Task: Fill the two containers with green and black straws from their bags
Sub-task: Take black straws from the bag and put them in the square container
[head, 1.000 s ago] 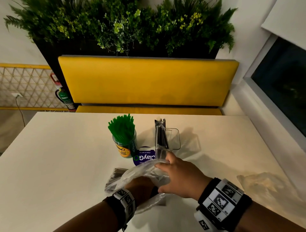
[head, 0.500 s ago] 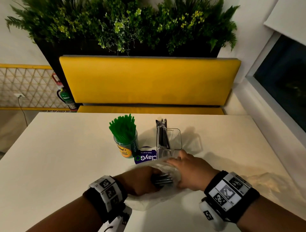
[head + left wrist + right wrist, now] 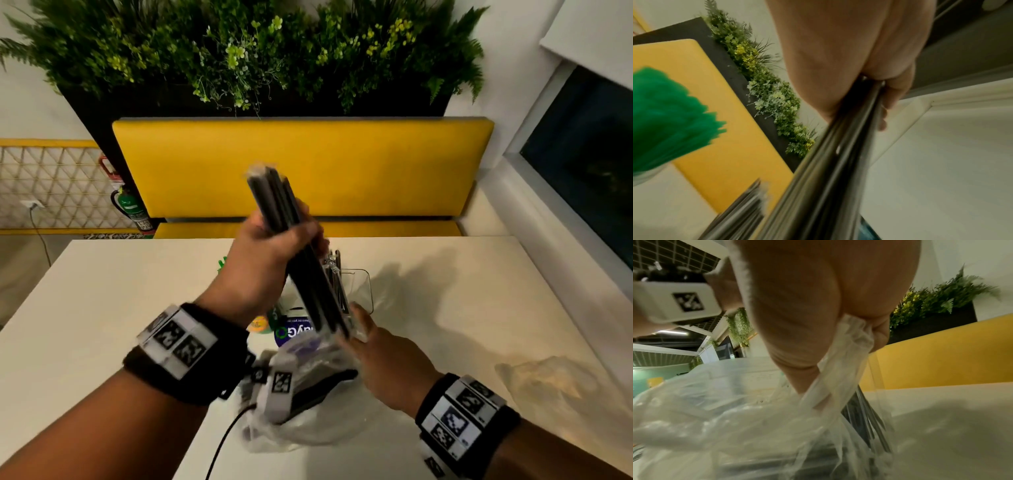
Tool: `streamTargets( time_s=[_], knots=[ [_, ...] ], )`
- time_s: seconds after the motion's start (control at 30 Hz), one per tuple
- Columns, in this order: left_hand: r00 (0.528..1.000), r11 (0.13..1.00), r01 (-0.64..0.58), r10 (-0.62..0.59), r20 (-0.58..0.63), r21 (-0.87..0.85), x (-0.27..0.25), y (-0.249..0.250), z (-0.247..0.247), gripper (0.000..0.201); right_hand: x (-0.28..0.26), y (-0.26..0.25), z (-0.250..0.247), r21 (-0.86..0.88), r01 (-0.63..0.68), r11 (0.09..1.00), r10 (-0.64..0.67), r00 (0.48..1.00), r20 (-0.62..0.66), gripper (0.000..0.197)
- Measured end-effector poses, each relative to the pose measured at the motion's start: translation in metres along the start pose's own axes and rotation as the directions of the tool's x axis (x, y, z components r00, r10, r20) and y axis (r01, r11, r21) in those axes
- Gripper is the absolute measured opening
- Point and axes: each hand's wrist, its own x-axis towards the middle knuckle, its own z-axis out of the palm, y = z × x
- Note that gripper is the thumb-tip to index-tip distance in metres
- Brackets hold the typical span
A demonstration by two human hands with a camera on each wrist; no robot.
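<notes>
My left hand (image 3: 274,246) grips a bundle of black straws (image 3: 291,246), raised and tilted above the table; its lower ends sit just before the clear square container (image 3: 356,284), which holds a few black straws. The same bundle (image 3: 838,162) fills the left wrist view under my left hand (image 3: 849,56). My right hand (image 3: 380,356) pinches the mouth of the clear plastic bag (image 3: 308,411), which lies on the table with black straws inside. The right wrist view shows the bag (image 3: 756,426) pinched by my right hand (image 3: 865,331). Green straws (image 3: 668,116) stand in a can, mostly hidden behind my left wrist.
A purple-labelled lid (image 3: 294,332) lies between the can and the bag. A second, crumpled clear bag (image 3: 555,380) lies at the right on the white table (image 3: 85,325). A yellow bench (image 3: 301,168) and plants (image 3: 257,51) stand behind.
My left hand has pulled a bundle of black straws out of the bag and lifted it up toward the clear container. The right hand stays on the bag's mouth.
</notes>
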Motion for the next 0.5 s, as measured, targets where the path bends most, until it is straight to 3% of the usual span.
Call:
streamTargets(
  time_s=[0.07,0.17,0.3,0.43,0.5],
  knots=[
    [0.991,0.997,-0.076,0.073,-0.112,-0.017,0.025,-0.008,0.011,0.017,0.005,0.002,-0.001,0.011,0.0,1.0,0.0,1.0,0.011,0.08],
    [0.97,0.998,-0.062,0.054,-0.236,-0.024,0.049,-0.033,0.022,0.017,0.01,0.004,-0.002,-0.013,-0.021,1.0,0.022,0.999,0.043,0.079],
    [0.937,0.985,0.004,0.056,-0.346,0.17,0.063,-0.077,0.028,0.01,0.012,0.01,-0.002,0.033,-0.029,0.999,0.029,0.999,0.019,0.084],
    [0.943,0.92,0.144,-0.016,-0.332,0.364,0.068,-0.109,0.024,0.019,0.011,0.016,-0.002,0.12,-0.029,0.992,0.028,1.0,0.003,0.08],
    [0.964,0.777,0.205,-0.057,-0.258,0.595,0.067,-0.125,0.017,0.035,0.011,0.017,-0.001,0.17,-0.032,0.985,0.033,0.999,0.001,0.078]
  ],
)
